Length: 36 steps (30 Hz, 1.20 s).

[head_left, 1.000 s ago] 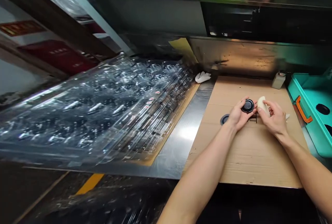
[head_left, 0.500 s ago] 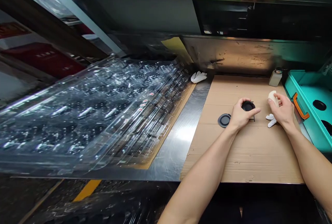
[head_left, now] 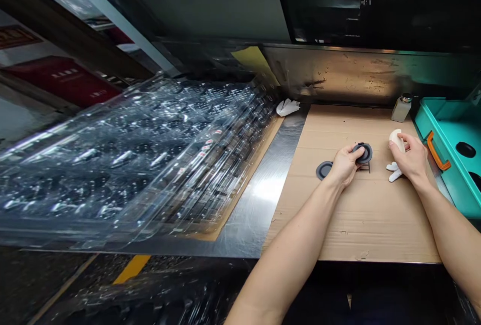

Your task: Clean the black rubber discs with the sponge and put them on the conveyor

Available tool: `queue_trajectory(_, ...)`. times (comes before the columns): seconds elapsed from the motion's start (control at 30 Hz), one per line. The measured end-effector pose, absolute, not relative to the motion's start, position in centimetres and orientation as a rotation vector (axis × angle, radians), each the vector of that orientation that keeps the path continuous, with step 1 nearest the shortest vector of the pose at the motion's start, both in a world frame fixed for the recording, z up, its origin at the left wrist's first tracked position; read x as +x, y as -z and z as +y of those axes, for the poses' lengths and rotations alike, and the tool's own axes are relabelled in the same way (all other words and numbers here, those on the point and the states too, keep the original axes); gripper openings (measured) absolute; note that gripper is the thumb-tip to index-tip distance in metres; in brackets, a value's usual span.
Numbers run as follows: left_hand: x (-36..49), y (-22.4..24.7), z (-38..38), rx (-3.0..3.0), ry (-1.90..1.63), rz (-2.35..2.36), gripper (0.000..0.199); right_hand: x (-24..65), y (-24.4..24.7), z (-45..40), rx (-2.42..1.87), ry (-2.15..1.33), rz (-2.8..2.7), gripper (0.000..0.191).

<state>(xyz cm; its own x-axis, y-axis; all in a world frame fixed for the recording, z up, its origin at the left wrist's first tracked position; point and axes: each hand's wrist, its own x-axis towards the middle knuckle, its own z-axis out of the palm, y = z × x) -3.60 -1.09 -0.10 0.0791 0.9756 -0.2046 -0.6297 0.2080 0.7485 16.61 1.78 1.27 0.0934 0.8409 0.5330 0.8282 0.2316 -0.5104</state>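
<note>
The left hand [head_left: 345, 164] pinches a dark grey rimmed disc [head_left: 366, 155], thumb across its face, over the cardboard sheet [head_left: 361, 224]. The right hand [head_left: 413, 158] grips a curved cream pad [head_left: 396, 137]; a second rimmed disc [head_left: 323, 170] lies beside the left wrist.

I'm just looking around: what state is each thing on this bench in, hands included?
Left hand: gripping, thumb on top
Dark round part: held in that hand
Right hand: pinching
Pale piece: held in the right hand
Second round part: lying loose
Bottle: upright, top on
Teal bin: open, round parts inside
Clear trays: stacked
Cardboard sheet: flat, creased
</note>
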Motion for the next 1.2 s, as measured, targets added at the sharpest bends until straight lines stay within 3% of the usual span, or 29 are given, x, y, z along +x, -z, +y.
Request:
queue_trajectory(0.13, -3.9, -0.1, -1.0, 0.429, -1.308, 0.719, 0.004, 14.9, -2.5, 0.0, -1.426, -0.078, -1.815, 0.043)
queue_trajectory(0.33, -4.0, -1.0, -1.3, 0.390, -1.276, 0.512, 0.014, 11.8, -2.8, -2.8, -1.104, -0.220, -2.282, 0.034)
queue_trajectory(0.5, -3.7, -1.1, -1.3, 0.356, -1.246, 0.609, 0.031, 11.8, -2.3, -2.6, -1.293, -0.021, -2.320, 0.035)
queue_trajectory(0.63, -3.5, -0.8, -1.2, 0.360, -1.248, 0.625, 0.038, 11.3, -2.6, -3.0, -1.234, -0.098, -2.461, 0.032)
queue_trajectory(0.87, -3.5, -0.3, -1.1, 0.375, -1.212, 0.709, 0.030, 11.5, -3.0, -2.8, -1.398, -0.111, -2.420, 0.033)
queue_trajectory(1.2, -4.4, -1.4, -1.0, 0.199, -1.140, 0.709, 0.048, 17.9, -4.0, 0.9, -1.607, -0.077, -2.053, 0.037)
